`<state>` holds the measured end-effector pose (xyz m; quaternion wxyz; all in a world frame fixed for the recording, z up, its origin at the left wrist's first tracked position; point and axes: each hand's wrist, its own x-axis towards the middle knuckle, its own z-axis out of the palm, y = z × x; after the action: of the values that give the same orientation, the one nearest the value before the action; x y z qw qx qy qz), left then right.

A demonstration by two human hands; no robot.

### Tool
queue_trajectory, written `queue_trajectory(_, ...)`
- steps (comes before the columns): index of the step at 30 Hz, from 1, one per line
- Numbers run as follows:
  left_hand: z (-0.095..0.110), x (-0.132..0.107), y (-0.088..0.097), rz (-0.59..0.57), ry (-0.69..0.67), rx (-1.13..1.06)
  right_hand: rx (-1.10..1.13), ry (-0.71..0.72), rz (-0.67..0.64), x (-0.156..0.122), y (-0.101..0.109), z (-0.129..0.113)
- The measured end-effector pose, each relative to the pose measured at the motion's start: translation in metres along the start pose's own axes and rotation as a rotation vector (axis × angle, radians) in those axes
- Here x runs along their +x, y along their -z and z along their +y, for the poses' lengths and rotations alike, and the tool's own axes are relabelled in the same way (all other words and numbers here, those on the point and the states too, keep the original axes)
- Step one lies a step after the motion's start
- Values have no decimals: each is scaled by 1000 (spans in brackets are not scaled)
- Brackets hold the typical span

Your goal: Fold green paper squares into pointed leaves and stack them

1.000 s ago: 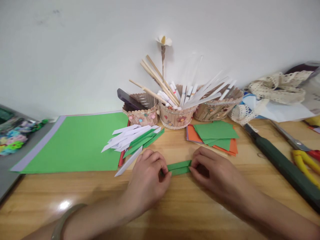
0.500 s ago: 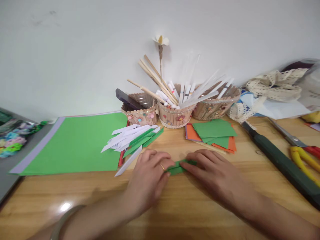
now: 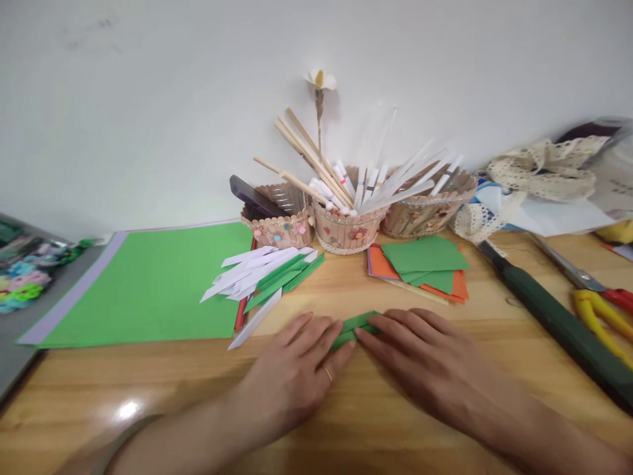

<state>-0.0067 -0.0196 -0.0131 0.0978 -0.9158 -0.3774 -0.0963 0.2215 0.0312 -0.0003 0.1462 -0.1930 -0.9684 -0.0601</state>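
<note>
A narrow folded strip of dark green paper (image 3: pixel 357 325) lies on the wooden table (image 3: pixel 346 429) in front of me. My left hand (image 3: pixel 301 366) lies flat on the strip's left end, fingers stretched out, a ring on one finger. My right hand (image 3: pixel 420 356) presses flat on its right end, fingers extended toward the left hand. Only the middle of the strip shows between the two hands. Just behind the left hand lies a pile of folded white and green paper strips (image 3: pixel 262 274).
A large light green sheet (image 3: pixel 148 284) lies at left. Three popsicle-stick baskets (image 3: pixel 346 231) with sticks and markers stand by the wall. Green and orange paper squares (image 3: pixel 422 264) lie behind my right hand. A dark long tool (image 3: pixel 554 323), yellow-handled scissors (image 3: pixel 601 316) and lace ribbon (image 3: pixel 539 175) are at right.
Both hands went from pinching the strip's ends to lying flat on it with fingers stretched out. They moved closer together, covering more of the strip.
</note>
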Motion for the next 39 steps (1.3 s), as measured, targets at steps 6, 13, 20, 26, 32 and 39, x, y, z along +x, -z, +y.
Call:
queue_trajectory(6, -3, 0, 5, 3, -29, 1, 11, -27, -11, 0, 0, 0)
queue_trajectory(13, -4, -1, 5, -37, -40, -9, 49, -37, -37, 0, -3, 1)
queue_trajectory(20, -8, -4, 8, -97, -91, 73, 166, -60, -105, -3, -7, 9)
queue_trajectory(26, -7, -4, 7, -104, -105, 116, 236, -36, -155, -4, -3, 16)
queue_trajectory(32, -7, -5, 7, -114, -84, 112, 190, -19, -154, -3, -4, 17)
queue_trajectory(39, -6, -5, 5, -100, -32, 68, 164, -3, -138, -10, -4, 22)
